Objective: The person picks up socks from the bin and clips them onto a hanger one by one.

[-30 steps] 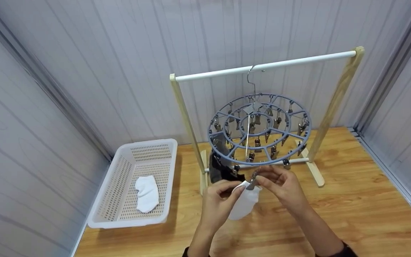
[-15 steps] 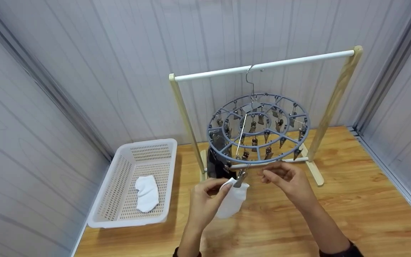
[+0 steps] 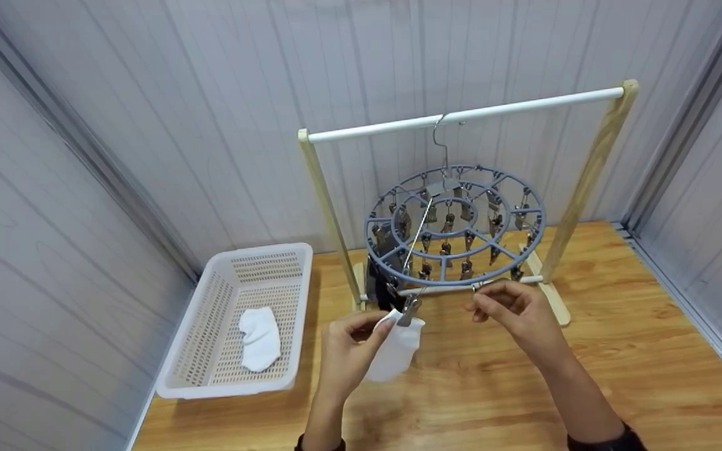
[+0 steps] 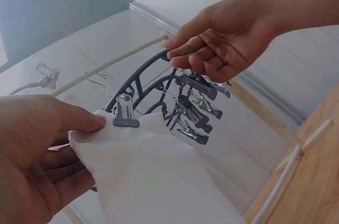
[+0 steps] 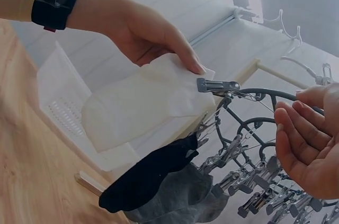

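My left hand (image 3: 347, 352) pinches the cuff of a white sock (image 3: 393, 358) between thumb and fingers. A metal clip (image 4: 125, 112) bites the same cuff, just beside the thumb. That clip hangs from the front rim of a round blue-grey clip hanger (image 3: 455, 283). To the right, my right hand (image 3: 521, 316) hovers by the hanger's front rim, its fingers loosely curled with nothing seen in them. Whether its fingertips touch the rim, I cannot tell. A black sock (image 5: 143, 184) and a grey sock (image 5: 183, 197) hang on the hanger's left side, partly hidden in the head view.
The hanger hooks over the white bar (image 3: 386, 129) of a wooden-legged stand. Several clips dangle inside the rings. On the left, a white plastic basket (image 3: 301, 300) holds another white sock (image 3: 261, 339). Panel walls enclose the wooden table (image 3: 474, 401).
The right hand has come off the clip on the white sock and moved slightly right. The hanger has turned, and the left hand has shifted left with the clipped sock.
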A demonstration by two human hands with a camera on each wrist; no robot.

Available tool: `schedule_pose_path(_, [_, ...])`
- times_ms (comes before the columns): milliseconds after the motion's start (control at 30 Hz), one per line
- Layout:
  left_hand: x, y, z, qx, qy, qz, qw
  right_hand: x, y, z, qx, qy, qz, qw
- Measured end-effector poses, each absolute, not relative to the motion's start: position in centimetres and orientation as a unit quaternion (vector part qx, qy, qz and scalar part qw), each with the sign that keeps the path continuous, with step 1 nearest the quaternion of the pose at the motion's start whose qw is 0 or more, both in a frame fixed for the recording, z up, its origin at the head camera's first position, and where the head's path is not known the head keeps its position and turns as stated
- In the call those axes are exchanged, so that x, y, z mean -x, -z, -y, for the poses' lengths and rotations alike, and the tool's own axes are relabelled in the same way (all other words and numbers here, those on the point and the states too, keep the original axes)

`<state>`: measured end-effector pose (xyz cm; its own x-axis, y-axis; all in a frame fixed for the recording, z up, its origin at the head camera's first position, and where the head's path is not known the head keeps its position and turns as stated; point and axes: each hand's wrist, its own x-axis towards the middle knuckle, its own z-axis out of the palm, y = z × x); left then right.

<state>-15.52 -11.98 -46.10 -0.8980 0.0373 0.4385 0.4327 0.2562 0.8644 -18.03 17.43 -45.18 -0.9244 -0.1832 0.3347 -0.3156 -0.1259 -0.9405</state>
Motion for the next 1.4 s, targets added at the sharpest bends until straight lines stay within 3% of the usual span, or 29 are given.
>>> schedule_pose_path(700, [15.5, 45.8, 13.0, 0.133, 0.576, 0.785, 0.183, 18.6, 45.5, -17.7, -0.151, -0.653, 0.739, 0.072])
schedule_pose_path(1400, [15.6, 45.7, 13.2, 0.131, 0.580, 0.785, 0.175, 18.9, 46.1, -17.1, -0.219, -0.620, 0.742, 0.131])
